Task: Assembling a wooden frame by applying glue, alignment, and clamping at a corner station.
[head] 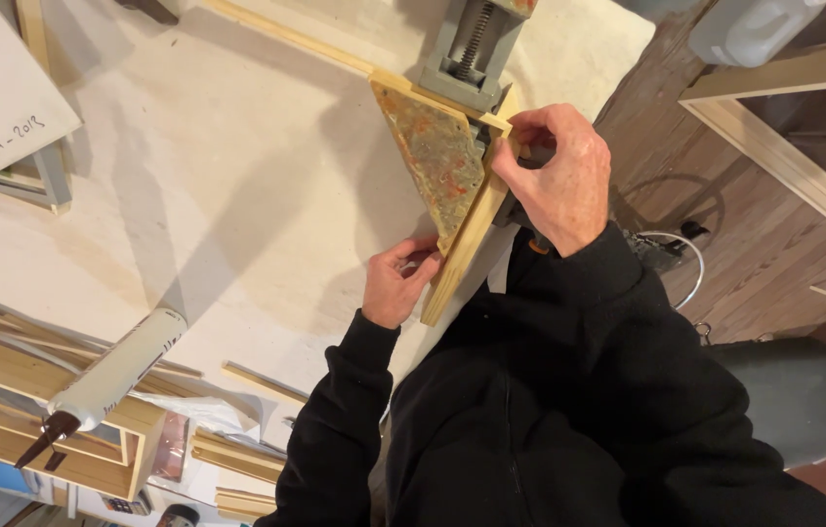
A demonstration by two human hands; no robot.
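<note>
Hands (399, 284) (557, 171) grip wooden strip (462, 256) over pale worktable (237, 176), wooden floor (735, 254) beyond.

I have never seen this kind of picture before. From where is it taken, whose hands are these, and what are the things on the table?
There is no machine here. The one picture comes from a camera worn on a person's head, looking down at their own two bare hands and black sleeves.

The left hand pinches the near end of a light wooden strip. The right hand presses on the same strip higher up, near a grey metal clamp with a screw thread. Beside the strip lies a mottled green and orange piece, shaped like a triangle.

All this rests on a pale worktable. At lower left lie a white tube with a dark nozzle and small wooden frames. At right is a wooden floor.
</note>
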